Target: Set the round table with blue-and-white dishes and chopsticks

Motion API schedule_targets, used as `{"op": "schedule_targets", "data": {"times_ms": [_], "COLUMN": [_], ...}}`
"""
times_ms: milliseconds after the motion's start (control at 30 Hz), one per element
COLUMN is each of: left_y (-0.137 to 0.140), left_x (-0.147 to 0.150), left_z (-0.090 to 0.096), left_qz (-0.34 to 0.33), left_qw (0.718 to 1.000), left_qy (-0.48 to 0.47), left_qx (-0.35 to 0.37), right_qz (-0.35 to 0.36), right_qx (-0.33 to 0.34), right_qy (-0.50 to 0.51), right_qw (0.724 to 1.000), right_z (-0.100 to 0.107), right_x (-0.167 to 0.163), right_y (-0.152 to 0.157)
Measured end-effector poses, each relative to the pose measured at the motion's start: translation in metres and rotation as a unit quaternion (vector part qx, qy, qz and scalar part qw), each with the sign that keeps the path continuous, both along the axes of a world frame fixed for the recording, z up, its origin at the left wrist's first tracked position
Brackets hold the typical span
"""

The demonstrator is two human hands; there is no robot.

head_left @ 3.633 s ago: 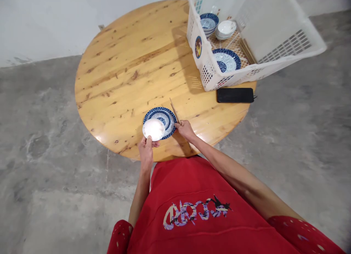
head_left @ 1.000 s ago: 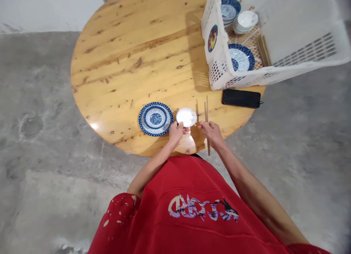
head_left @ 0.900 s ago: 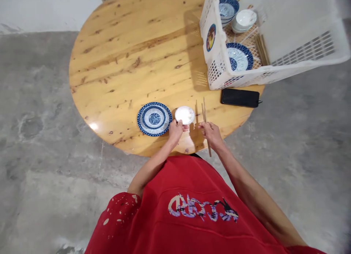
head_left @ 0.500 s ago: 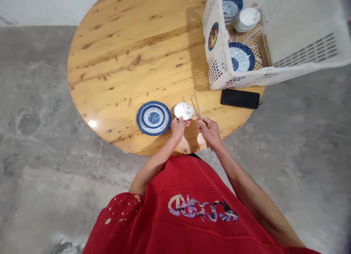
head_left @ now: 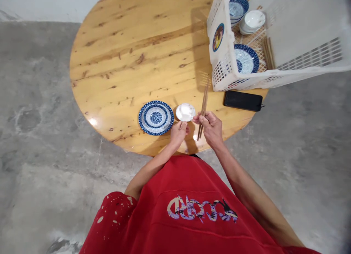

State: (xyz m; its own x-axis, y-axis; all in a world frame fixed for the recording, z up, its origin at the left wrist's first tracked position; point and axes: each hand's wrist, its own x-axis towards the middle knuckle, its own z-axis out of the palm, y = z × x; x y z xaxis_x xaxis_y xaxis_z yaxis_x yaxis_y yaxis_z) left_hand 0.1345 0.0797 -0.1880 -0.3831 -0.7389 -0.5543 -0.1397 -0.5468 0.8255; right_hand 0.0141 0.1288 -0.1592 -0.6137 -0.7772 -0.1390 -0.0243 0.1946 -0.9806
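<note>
A pair of wooden chopsticks [head_left: 204,100] is pinched in my right hand [head_left: 212,127], pointing up and away from me over the table. Just left of them sits a small white bowl [head_left: 185,112], which seems to rest on the tabletop. My left hand [head_left: 178,132] is by the bowl's near rim, its fingers curled together with nothing visible in them; whether a fingertip touches the rim I cannot tell. To the left lie blue-and-white patterned plates [head_left: 156,118], a smaller one seemingly on top of a larger one.
A white plastic crate [head_left: 223,73] stands on the right of the round wooden table [head_left: 123,71]. Inside are blue bowls [head_left: 237,8], white bowls [head_left: 252,21], a blue-rimmed plate [head_left: 248,60] and more chopsticks [head_left: 268,52]. A black phone [head_left: 242,101] lies by the table edge.
My left hand has drawn back slightly from the white bowl's rim. The chopsticks in my right hand have turned more upright in view and shifted toward the crate. The view has shifted a little.
</note>
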Motion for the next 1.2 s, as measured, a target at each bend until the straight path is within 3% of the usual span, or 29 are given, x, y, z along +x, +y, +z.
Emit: {"op": "schedule_targets", "data": {"times_ms": [67, 133, 267, 500, 633, 833, 1033, 1200], "left_y": [-0.008, -0.018, -0.03, -0.021, -0.021, -0.022, -0.021, -0.022], "left_x": [0.001, -0.002, -0.005, 0.001, 0.003, 0.004, 0.005, 0.004], "left_z": [0.01, 0.02, 0.032, 0.04, 0.05, 0.056, 0.048, 0.032], "left_qz": [-0.02, -0.024, -0.028, -0.006, 0.01, 0.04, 0.024, 0.022], "left_qw": [0.992, 0.979, 0.981, 0.988, 0.99, 0.993, 0.99, 0.991], "left_qy": [0.022, 0.061, 0.126, 0.151, 0.131, 0.096, 0.12, 0.084], "left_qx": [-0.125, -0.191, -0.145, -0.044, -0.047, -0.06, -0.068, -0.1], "right_qz": [0.026, 0.075, 0.146, 0.18, 0.201, 0.237, 0.245, 0.217], "right_qx": [-0.009, 0.002, 0.025, 0.064, 0.08, 0.103, 0.115, 0.117], "right_qy": [0.001, -0.006, -0.047, -0.212, -0.25, -0.256, -0.234, -0.132], "right_qw": [1.0, 0.997, 0.988, 0.958, 0.944, 0.932, 0.934, 0.96], "right_z": [0.007, 0.013, 0.019, 0.015, 0.015, 0.014, 0.015, 0.008], "right_x": [0.002, 0.005, 0.012, 0.012, 0.008, 0.005, 0.002, 0.008], "right_y": [-0.003, -0.004, -0.003, 0.007, 0.012, 0.017, 0.021, 0.025]}}
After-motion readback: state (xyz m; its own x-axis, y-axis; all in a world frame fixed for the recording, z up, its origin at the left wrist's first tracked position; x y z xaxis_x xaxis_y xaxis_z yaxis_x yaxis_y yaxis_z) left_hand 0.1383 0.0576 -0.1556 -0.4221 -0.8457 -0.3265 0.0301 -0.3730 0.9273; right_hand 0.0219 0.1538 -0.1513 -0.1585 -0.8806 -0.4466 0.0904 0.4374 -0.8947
